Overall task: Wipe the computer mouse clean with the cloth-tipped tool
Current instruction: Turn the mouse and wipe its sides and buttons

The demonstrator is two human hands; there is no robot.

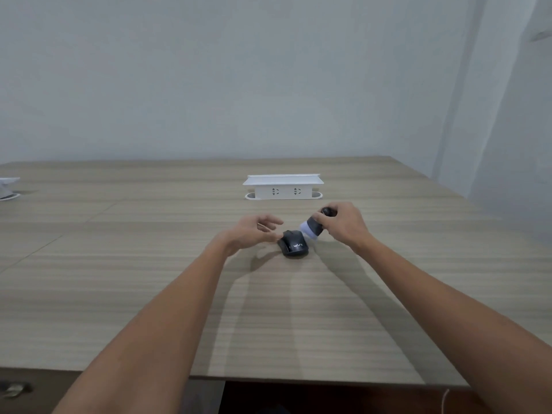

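A black computer mouse (294, 245) with white lettering lies on the wooden table (149, 264), a little right of centre. My left hand (254, 231) hovers at its left side with fingers spread, the fingertips close to or touching the mouse's left edge. My right hand (343, 224) grips the dark cloth-tipped tool (315, 225), tilted with its pale cloth tip pointing down-left, just above the mouse's far right corner. Whether the tip touches the mouse I cannot tell.
A white pop-up socket box (283, 188) stands on the table behind the hands. A white object (7, 188) sits at the far left edge. The table's front edge runs along the bottom, with a drawer handle (13, 389) below left. A wall rises behind.
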